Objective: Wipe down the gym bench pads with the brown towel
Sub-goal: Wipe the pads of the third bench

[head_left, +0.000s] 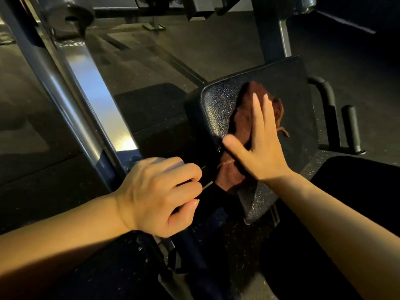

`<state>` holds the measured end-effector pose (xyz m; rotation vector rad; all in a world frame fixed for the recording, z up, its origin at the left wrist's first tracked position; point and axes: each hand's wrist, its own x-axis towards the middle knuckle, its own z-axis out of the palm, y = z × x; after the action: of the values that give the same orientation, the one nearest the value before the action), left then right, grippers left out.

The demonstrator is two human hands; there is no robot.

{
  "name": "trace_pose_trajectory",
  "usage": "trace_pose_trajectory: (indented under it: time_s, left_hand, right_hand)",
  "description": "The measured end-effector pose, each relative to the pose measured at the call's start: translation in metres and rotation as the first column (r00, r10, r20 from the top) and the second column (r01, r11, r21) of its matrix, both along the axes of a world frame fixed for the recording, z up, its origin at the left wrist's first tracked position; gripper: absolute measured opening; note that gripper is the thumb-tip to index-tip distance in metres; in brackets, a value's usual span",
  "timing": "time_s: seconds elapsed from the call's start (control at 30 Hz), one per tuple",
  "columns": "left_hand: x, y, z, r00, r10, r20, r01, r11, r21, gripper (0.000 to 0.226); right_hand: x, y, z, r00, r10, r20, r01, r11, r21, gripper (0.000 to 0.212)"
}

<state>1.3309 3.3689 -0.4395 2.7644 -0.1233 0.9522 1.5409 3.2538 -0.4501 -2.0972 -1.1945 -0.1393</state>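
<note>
Head view looks down on a dark textured pad (216, 109) tilted up toward the person, with the brown towel (242, 124) spread on its face. That towel runs lengthwise from the pad's upper middle down to its lower left edge, where a bunched end hangs past the rim. Right hand (259, 144) lies flat on the towel, fingers straight and pointing up the pad, thumb spread wide to the left, pressing the cloth against the surface. Left hand (160, 195) sits lower and to the left, well off the towel, fingers curled around something dark by the metal frame (71, 100); what it holds is hard to tell. Bare pad shows to the right and above the hand, so the next stroke likely goes that way.
</note>
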Motion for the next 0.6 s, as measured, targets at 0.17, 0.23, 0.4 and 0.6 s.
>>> trace_pose_trajectory:
  time_s: [0.17, 0.23, 0.4, 0.6]
  left_hand:
    - [0.0, -0.001, -0.007, 1.0, 0.021, -0.008, -0.021, 1.0, -0.016, 0.029]
    - [0.0, -0.001, -0.007, 1.0, 0.008, -0.007, -0.008, 1.0, -0.014, 0.029]
    - [-0.002, 0.008, -0.007, 0.997, -0.072, -0.006, 0.072, 0.993, 0.089, 0.03]
    - [-0.001, 0.01, -0.012, 0.997, -0.078, 0.029, 0.076, 0.996, 0.056, 0.033]
  right_hand:
    - [0.004, -0.053, -0.023, 0.899, 0.278, 0.339, -0.186, 0.942, -0.279, 0.13]
    - [-0.008, -0.066, -0.037, 0.935, 0.202, 0.291, -0.112, 0.948, -0.297, 0.125]
    - [-0.06, -0.068, -0.07, 0.972, -0.081, 0.219, 0.124, 0.974, -0.19, 0.113]
    - [-0.058, -0.027, -0.039, 0.968, -0.145, 0.203, 0.175, 0.974, -0.141, 0.128]
